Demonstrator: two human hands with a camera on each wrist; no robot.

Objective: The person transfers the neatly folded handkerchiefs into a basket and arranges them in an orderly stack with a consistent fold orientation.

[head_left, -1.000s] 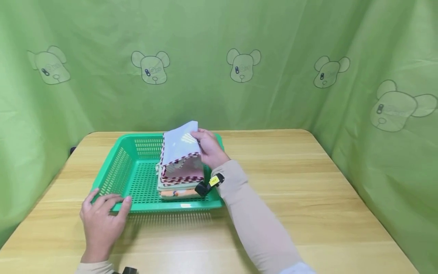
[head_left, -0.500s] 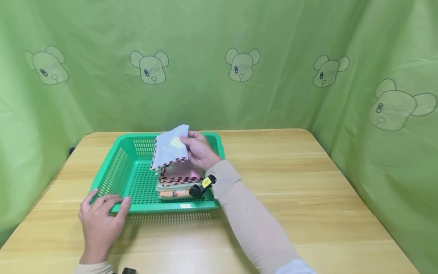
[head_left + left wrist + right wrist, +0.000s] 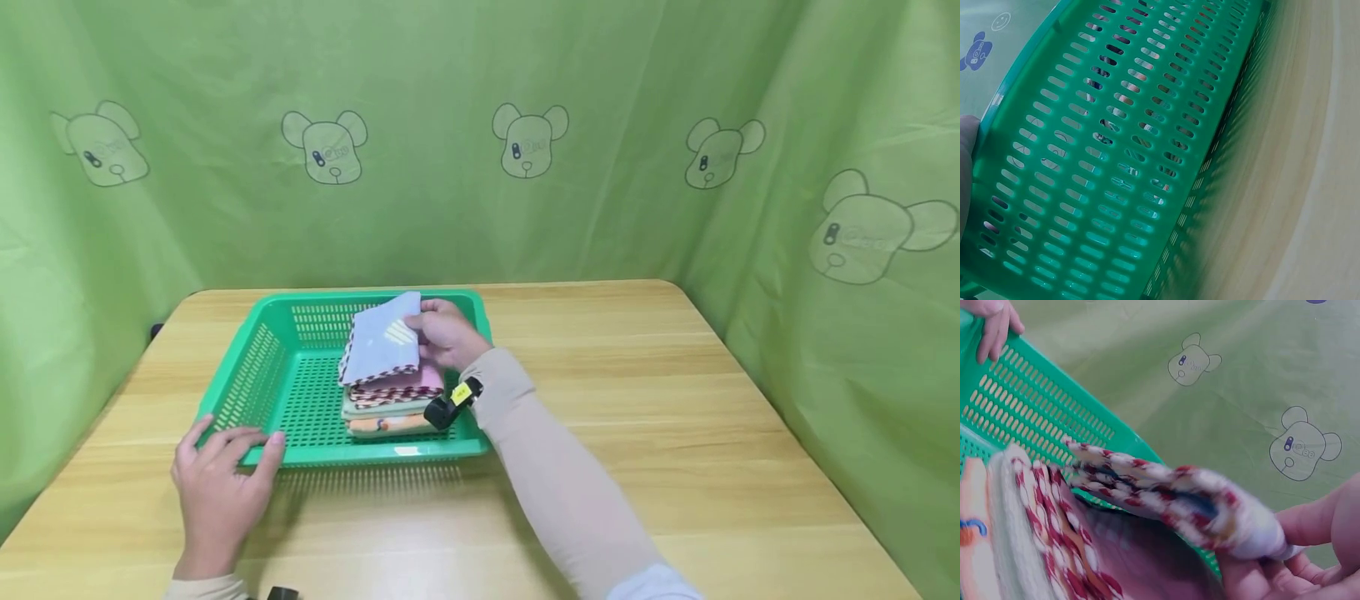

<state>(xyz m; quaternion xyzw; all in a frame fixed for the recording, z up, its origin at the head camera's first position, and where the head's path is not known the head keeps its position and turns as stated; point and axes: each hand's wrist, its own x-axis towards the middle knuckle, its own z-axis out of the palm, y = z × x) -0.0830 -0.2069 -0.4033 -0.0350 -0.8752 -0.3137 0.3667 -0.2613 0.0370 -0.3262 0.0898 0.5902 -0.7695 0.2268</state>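
Note:
My right hand [image 3: 450,335] pinches a folded pale-blue towel [image 3: 382,337] by its right side, thumb on top. Its stitched dark-red and white edging [image 3: 1204,500] shows close up in the right wrist view. The towel is tilted above a stack of folded towels: a pink towel [image 3: 420,380] with similar edging, a pale-green towel [image 3: 386,407] and an orange-patterned towel [image 3: 390,424] at the bottom. This stack stands in the right part of a green plastic basket [image 3: 225,358]. At the basket's near left corner, my left hand [image 3: 225,483] holds the rim, fingers hooked over it.
The basket stands on a light wooden table [image 3: 637,417], near its back left. A green curtain [image 3: 427,217] with printed bear heads surrounds the table's back and sides. Perforated floor [image 3: 311,392] shows in the basket left of the stack.
My right hand has moved the pale-blue towel left, then slightly back right, and lowered it toward the stack. The left hand has stayed on the basket rim.

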